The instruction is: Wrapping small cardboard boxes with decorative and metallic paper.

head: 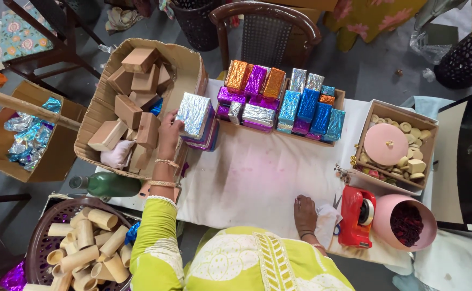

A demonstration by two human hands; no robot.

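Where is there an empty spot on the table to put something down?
The bare white cloth between the wrapped boxes behind, the left hand and right hand. It's crowded by the red tape dispenser and pink bowl.
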